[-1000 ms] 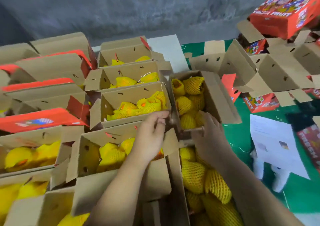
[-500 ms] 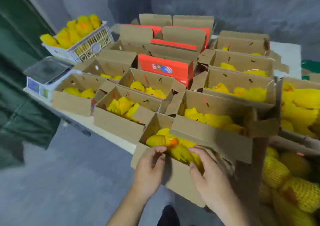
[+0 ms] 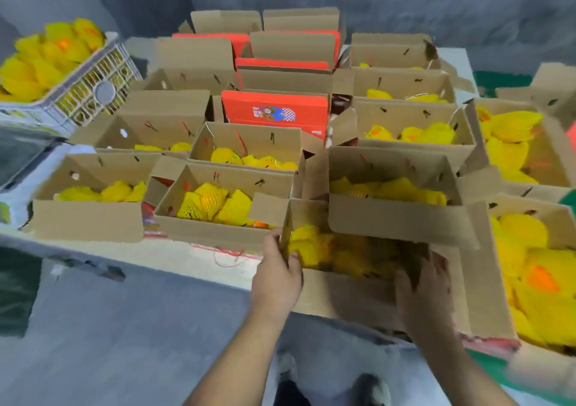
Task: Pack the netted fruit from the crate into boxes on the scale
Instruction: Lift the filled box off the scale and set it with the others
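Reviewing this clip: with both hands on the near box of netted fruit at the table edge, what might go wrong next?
The box overhangs the table edge, held by the left hand and right hand; a slip could drop it. The neighbouring box overlaps its rim and may snag or get dragged along.

Both forearms are bare from the lower edge of the view up to the wrists, with no sleeve, watch, band or glove showing on either. The left hand (image 3: 277,276) and the right hand (image 3: 425,296) are bare too, and no ring can be made out on the fingers, though the picture is soft. Below, between the arms, the toes of two dark shoes (image 3: 372,390) with lighter, greyish caps show, and a strip of dark trouser leg above the left one.
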{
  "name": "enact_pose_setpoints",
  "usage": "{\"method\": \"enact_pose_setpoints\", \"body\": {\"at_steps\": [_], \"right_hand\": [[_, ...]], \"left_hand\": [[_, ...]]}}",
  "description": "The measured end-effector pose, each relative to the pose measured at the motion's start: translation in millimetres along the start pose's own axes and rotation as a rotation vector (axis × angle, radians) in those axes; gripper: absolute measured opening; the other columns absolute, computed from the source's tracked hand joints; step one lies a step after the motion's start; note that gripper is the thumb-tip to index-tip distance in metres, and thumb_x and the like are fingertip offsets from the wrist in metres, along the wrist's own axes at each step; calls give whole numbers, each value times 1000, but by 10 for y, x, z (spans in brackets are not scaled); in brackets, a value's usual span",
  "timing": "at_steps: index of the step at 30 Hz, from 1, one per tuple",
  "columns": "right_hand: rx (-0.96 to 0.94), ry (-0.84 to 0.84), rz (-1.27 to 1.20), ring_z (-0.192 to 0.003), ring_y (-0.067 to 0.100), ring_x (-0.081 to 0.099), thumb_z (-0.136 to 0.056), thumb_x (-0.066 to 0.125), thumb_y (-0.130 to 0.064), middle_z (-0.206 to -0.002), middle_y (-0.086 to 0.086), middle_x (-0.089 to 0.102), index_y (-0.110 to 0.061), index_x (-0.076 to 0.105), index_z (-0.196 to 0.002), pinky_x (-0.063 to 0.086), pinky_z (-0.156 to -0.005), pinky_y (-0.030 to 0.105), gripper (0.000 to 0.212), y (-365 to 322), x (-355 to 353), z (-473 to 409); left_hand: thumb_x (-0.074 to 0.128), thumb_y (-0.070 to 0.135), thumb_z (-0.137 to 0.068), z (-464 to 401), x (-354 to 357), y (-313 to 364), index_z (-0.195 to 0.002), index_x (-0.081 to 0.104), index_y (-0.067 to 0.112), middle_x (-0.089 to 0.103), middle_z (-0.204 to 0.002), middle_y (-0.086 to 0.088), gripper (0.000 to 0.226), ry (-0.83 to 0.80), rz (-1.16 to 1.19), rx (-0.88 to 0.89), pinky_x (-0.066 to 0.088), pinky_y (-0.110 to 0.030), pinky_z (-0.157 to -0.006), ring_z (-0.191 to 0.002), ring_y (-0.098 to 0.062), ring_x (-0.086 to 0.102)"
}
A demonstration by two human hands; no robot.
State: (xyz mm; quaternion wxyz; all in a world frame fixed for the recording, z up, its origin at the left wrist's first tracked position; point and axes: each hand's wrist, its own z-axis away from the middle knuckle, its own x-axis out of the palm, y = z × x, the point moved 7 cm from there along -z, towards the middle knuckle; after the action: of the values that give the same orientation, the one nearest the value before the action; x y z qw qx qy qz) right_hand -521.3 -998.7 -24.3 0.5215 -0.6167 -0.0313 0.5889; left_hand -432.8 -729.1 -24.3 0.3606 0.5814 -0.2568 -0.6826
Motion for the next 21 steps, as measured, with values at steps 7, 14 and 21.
{"method": "enact_pose_setpoints", "body": {"at_steps": [7,14,21], "right_hand": [[-17,110,-47,-87,34,62,-85,51,16,-90,13,66,-26,56,-74,36,-72,30,44,164,-284,105],[-68,-63,130,-101,26,54,-87,69,-3,-110,4,55,-17,45,-133,40,-85,34,54,320,-331,161],[2,-272,220,-100,37,61,-95,55,2,-94,13,60,-13,56,-101,52,-88,45,16,284,-328,187]], "left_hand": [[49,3,-94,195,-166,-86,-134,46,32,73,-108,-10,49,-35,-23,75,45,-40,-71,-96,-45,64],[58,7,-87,435,-262,-225,-133,36,32,64,-102,6,57,-73,5,4,45,-38,-72,-99,-40,68],[54,9,-94,318,-202,-48,-165,-7,31,65,-130,-25,96,-245,-339,-4,49,-43,-91,-115,-45,61]]}}
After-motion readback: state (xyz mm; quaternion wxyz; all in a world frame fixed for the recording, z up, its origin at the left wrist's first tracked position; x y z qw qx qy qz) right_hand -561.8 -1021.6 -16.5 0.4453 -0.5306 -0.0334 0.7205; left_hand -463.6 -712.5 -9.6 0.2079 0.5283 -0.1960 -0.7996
